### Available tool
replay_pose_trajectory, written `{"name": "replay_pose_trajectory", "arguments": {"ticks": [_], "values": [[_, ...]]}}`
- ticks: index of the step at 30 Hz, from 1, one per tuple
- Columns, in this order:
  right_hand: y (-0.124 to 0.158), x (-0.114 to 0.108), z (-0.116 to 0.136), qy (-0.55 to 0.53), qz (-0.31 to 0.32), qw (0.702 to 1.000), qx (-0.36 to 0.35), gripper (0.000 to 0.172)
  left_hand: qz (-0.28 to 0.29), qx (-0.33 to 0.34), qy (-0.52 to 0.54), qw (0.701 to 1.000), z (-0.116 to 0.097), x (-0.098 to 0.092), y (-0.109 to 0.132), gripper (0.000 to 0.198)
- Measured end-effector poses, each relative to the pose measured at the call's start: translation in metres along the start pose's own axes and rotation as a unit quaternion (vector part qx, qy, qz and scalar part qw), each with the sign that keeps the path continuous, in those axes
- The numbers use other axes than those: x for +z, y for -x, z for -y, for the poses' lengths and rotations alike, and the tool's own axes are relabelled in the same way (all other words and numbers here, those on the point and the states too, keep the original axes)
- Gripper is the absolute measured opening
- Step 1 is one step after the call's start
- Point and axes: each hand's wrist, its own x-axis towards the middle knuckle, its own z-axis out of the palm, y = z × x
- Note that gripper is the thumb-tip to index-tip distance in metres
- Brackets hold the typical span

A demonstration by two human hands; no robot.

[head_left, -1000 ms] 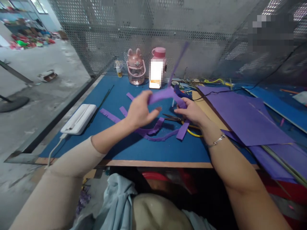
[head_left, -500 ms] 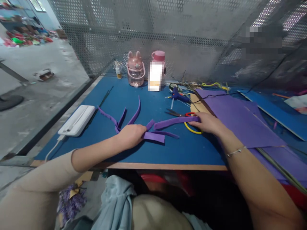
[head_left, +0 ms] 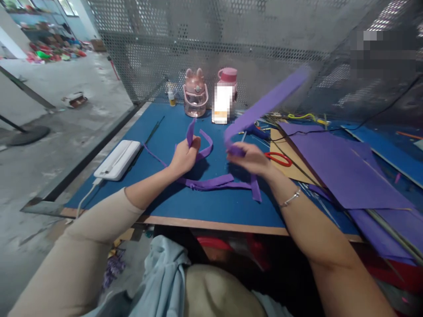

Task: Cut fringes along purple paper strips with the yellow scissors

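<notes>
My left hand (head_left: pixel 185 155) is closed on a narrow purple felt-like strip (head_left: pixel 191 132), whose end pokes up above the thumb. My right hand (head_left: pixel 251 159) grips another purple strip (head_left: pixel 271 103), which bends and rises toward the upper right, its far end smeared by motion. Both hands are raised a little over the blue table. Below and between them lie several loose purple strips (head_left: pixel 211 182). Just right of my right hand shows the red handle (head_left: pixel 280 159) of a pair of scissors; the rest of them is hidden.
Purple sheets (head_left: pixel 343 171) lie over brown card at the right, near a blue glue gun (head_left: pixel 257 131). A white power bank (head_left: pixel 117 160) with a cable sits left. A pink bottle (head_left: pixel 194 94), a lit phone (head_left: pixel 222 105) and a small white bottle (head_left: pixel 172 97) stand at the back.
My right hand has moved left with a strip, swinging its free end up. My left hand has lifted off the strips, now holding one. The view has turned slightly left.
</notes>
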Motion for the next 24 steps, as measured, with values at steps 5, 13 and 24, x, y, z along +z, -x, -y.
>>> {"name": "replay_pose_trajectory", "arguments": {"ticks": [5, 13, 24], "values": [[0.019, 0.032, 0.005, 0.183, 0.199, 0.954, -0.128, 0.024, -0.106, 0.144, -0.030, 0.983, -0.001, -0.023, 0.008, 0.041], [0.009, 0.021, -0.016, 0.030, 0.051, 0.998, 0.013, 0.013, 0.275, 0.175, -0.267, 0.907, -0.025, -0.055, 0.011, 0.035], [0.031, 0.009, 0.014, 0.122, 0.249, 0.953, -0.118, 0.042, 0.465, 0.026, -0.179, 0.867, -0.012, -0.052, 0.005, 0.029]]}}
